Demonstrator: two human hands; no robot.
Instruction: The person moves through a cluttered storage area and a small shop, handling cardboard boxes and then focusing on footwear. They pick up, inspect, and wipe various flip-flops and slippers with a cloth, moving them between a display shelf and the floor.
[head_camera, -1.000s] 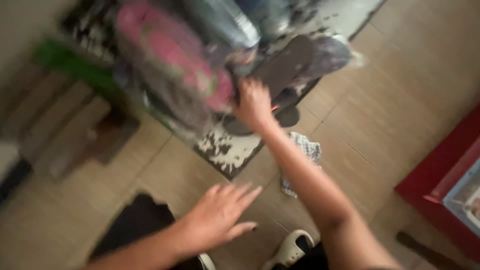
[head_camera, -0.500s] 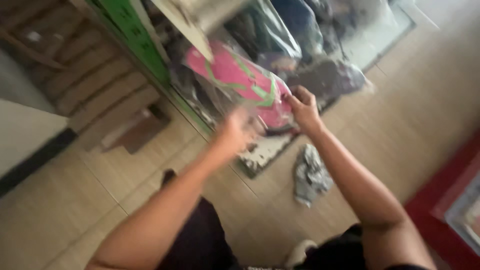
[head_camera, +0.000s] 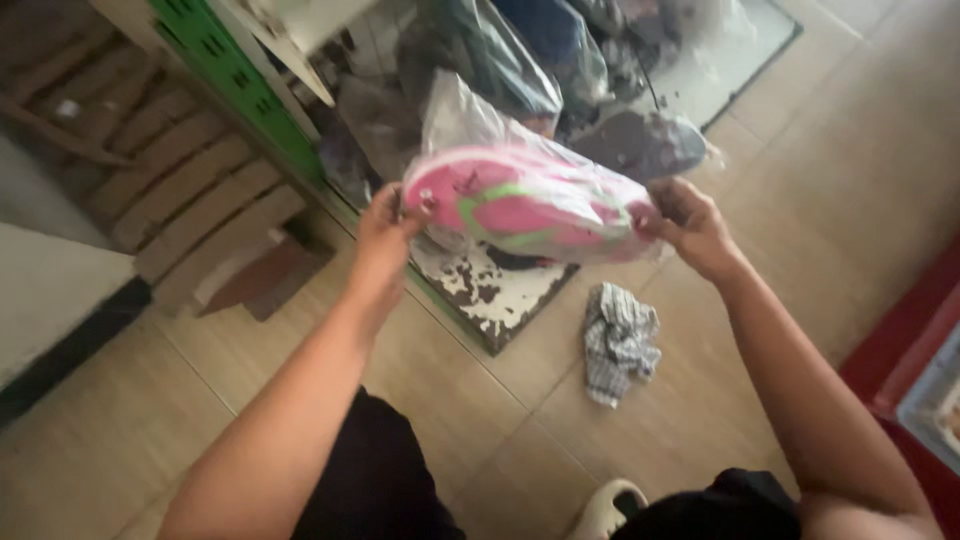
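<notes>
Clear plastic bag encloses a pink shoe with green and white markings, held level between both hands. Left hand is closed on one end of the bagged shoe; right hand is closed on the other. Beyond the hands, further plastic bags of dark goods are stacked. Below the right hand, a checked cloth lies on the tiled floor.

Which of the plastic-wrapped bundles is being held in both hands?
The pink and green bagged item, gripped at its ends by the left hand and right hand. The darker bagged bundles lie untouched in the pile behind it.
</notes>
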